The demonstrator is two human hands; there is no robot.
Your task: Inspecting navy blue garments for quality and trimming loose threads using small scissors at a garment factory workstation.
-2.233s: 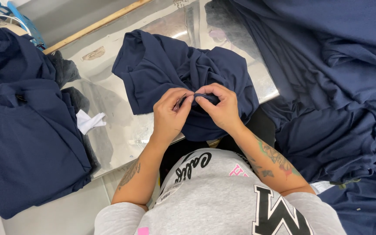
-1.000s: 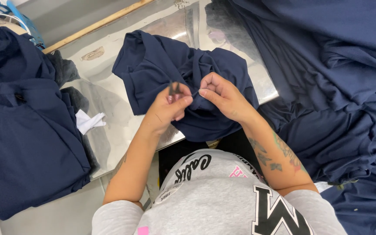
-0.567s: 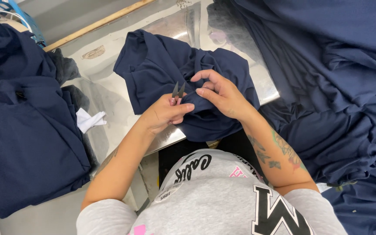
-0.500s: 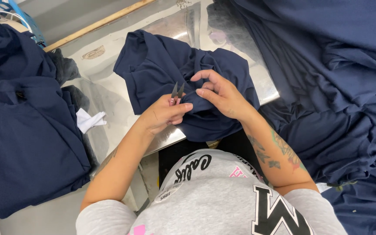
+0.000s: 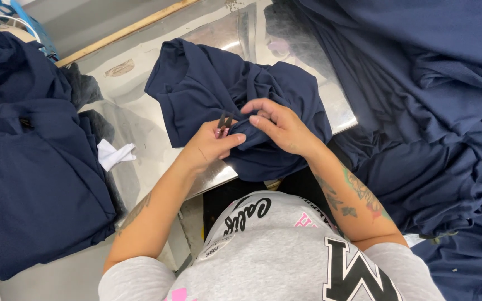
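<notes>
on the metal table [image 5: 140, 139], the left hand [image 5: 207, 147] grips small thread snips [image 5: 224, 121] touching the navy garment [image 5: 213, 89]; the right hand [image 5: 283, 128] pinches the garment's fold just beside the snips.

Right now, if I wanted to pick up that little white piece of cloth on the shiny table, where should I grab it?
Pinch the white cloth scrap at its right-hand tips, coming from above and from the right. Those ends fan out over bare metal table, while its left edge lies against the navy stack, which probably blocks fingers there.
</notes>
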